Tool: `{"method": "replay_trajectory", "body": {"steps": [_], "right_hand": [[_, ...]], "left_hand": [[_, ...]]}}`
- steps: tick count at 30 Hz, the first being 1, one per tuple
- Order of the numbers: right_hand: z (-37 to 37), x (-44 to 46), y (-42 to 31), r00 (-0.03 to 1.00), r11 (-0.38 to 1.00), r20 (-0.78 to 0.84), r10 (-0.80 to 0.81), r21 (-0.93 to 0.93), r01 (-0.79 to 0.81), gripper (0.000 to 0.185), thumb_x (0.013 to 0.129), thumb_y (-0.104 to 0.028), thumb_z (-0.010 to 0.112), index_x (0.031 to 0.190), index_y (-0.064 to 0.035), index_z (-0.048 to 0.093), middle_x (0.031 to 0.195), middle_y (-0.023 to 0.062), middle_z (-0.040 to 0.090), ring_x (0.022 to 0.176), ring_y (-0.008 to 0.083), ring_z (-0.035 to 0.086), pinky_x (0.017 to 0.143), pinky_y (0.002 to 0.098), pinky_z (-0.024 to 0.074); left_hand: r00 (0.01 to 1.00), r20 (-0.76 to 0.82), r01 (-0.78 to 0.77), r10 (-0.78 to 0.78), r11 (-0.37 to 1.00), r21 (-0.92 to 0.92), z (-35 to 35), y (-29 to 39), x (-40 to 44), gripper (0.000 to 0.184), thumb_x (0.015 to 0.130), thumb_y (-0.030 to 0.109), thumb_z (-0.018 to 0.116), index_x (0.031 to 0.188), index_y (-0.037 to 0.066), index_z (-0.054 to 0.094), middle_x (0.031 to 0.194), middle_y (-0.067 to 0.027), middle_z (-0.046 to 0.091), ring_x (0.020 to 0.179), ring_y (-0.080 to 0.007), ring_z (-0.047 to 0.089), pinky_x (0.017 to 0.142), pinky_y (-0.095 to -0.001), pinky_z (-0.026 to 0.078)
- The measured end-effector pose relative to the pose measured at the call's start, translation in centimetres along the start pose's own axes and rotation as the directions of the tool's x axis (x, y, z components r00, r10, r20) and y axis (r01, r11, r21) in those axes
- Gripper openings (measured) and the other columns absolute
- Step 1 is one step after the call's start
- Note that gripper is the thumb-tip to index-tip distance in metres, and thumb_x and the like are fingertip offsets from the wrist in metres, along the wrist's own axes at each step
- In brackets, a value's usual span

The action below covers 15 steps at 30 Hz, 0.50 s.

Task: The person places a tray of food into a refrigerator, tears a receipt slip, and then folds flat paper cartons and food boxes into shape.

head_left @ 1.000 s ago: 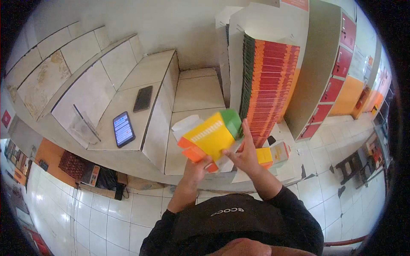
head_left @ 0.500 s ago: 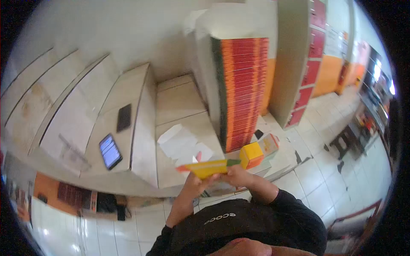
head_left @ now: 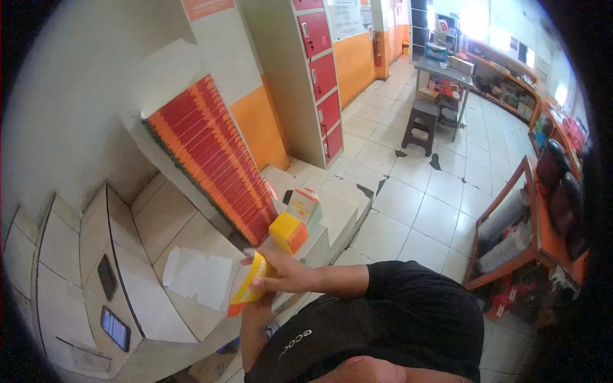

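My right hand [head_left: 287,271] grips a yellow and orange cardboard carton [head_left: 246,290], its thumb on the near face and its fingers over the top edge. Below, my left hand [head_left: 260,305] holds the carton's lower part; its fingers are mostly hidden. An unfolded white carton blank [head_left: 198,274] lies on the tiled step to the left. Just beyond my right hand stands a small yellow and orange box [head_left: 288,233], with a white and orange box [head_left: 305,205] behind it. A tall stack of flat red and orange cartons [head_left: 214,159] rises behind the blank.
Two phones lie on the left step, one dark [head_left: 107,277] and one with a lit screen [head_left: 115,329]. Red lockers [head_left: 322,83] stand against the wall. Farther off are a stool [head_left: 421,124], a metal table [head_left: 445,69] and, at right, an orange wooden shelf [head_left: 504,223].
The view has turned to the right, so the stack and boxes appear farther left. The carton in my hands now stands upright instead of lying level.
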State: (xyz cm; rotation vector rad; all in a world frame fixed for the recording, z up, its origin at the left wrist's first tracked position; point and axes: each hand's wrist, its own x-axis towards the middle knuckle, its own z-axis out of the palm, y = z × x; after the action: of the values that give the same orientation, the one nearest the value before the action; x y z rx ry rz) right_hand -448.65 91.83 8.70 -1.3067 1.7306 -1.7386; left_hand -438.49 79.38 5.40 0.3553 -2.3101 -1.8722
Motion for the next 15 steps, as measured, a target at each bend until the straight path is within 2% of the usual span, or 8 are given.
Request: {"method": "replay_trajectory", "body": {"steps": [1,4,5,7,10,11,12,15], "right_hand": [[-0.7,-0.5,-0.1,0.998,0.995,0.001,-0.058,-0.08,0.058,0.053,0.087,-0.024,0.056,0.13,-0.0033,0.034,0.126,0.0131,0.047,0.121,0.0234,0.04,0.102,0.036,0.0273],[-3.1,-1.9,0.6,0.969,0.945,-0.052,-0.243,-0.238,0.224,0.039,0.09,-0.019,0.051,0.125,-0.0043,0.043,0.126,0.0111,0.048,0.121,0.0238,0.041,0.103,0.0366,0.0275],[-3.9,-2.4,1.2,0.943,0.931,-0.117,-0.311,-0.239,0.278,0.036,0.09,-0.017,0.05,0.123,-0.0043,0.046,0.124,0.0105,0.049,0.12,0.0241,0.042,0.103,0.0369,0.0274],[-5.8,-4.0,0.3,0.917,0.92,-0.217,-0.336,-0.286,0.269,0.031,0.09,-0.016,0.05,0.119,-0.0039,0.05,0.122,0.0105,0.051,0.119,0.025,0.043,0.103,0.0371,0.0278],[-8.0,-7.1,-1.5,0.933,0.926,-0.275,-0.231,-0.357,0.124,0.029,0.089,-0.015,0.05,0.115,-0.0028,0.053,0.12,0.0123,0.051,0.118,0.026,0.044,0.101,0.0366,0.0298],[-8.7,-8.0,-1.5,0.944,0.928,-0.257,-0.209,-0.356,0.109,0.03,0.089,-0.015,0.051,0.116,-0.0028,0.053,0.12,0.013,0.051,0.117,0.026,0.044,0.1,0.0363,0.0308],[-9.4,-8.9,-1.7,0.953,0.93,-0.236,-0.188,-0.355,0.096,0.03,0.089,-0.015,0.051,0.116,-0.0027,0.052,0.12,0.0136,0.051,0.117,0.026,0.044,0.1,0.036,0.0318],[-11.3,-12.3,-3.9,0.962,1.0,-0.271,-0.025,-0.02,0.02,0.03,0.089,-0.018,0.05,0.115,-0.0019,0.053,0.12,0.0141,0.049,0.115,0.0258,0.045,0.096,0.0352,0.0348]], "left_hand": [[0.999,0.047,-0.013,0.019,0.992,-0.127,0.5,0.0,0.4,0.041,0.086,0.023,0.057,0.121,0.004,0.048,0.108,-0.0114,0.057,0.099,-0.0195,0.053,0.085,-0.032,0.042],[0.984,0.074,0.16,-0.161,0.987,0.024,1.3,0.9,2.2,0.059,0.082,0.026,0.063,0.129,0.002,0.037,0.12,-0.0143,0.048,0.108,-0.0223,0.046,0.095,-0.0349,0.034],[0.994,-0.099,-0.051,0.041,0.994,-0.098,2.8,1.0,2.7,0.066,0.081,0.028,0.064,0.131,0.001,0.032,0.124,-0.0154,0.042,0.112,-0.0234,0.043,0.097,-0.0357,0.033],[0.816,-0.47,-0.481,0.336,0.845,-0.231,6.6,1.2,3.1,0.08,0.079,0.033,0.067,0.135,-0.001,0.021,0.134,-0.0176,0.03,0.12,-0.0256,0.035,0.1,-0.0374,0.029],[0.707,-0.378,-0.617,0.597,0.783,0.083,10.3,4.0,2.8,0.092,0.077,0.039,0.067,0.137,-0.003,0.01,0.143,-0.0174,0.012,0.129,-0.027,0.021,0.104,-0.0384,0.023],[0.761,-0.302,-0.585,0.574,0.808,0.061,11.4,4.3,2.9,0.084,0.081,0.036,0.063,0.137,-0.003,0.014,0.142,-0.0174,0.018,0.13,-0.0271,0.023,0.105,-0.0392,0.022],[0.811,-0.224,-0.569,0.541,0.818,-0.086,12.6,4.3,3.0,0.079,0.082,0.036,0.061,0.135,-0.002,0.018,0.138,-0.0164,0.025,0.127,-0.0261,0.028,0.103,-0.0383,0.025],[0.877,0.05,-0.397,0.477,0.781,-0.483,16.2,4.3,3.1,0.063,0.087,0.036,0.055,0.132,0.0,0.03,0.124,-0.0134,0.044,0.116,-0.0232,0.043,0.097,-0.0358,0.034]]}}
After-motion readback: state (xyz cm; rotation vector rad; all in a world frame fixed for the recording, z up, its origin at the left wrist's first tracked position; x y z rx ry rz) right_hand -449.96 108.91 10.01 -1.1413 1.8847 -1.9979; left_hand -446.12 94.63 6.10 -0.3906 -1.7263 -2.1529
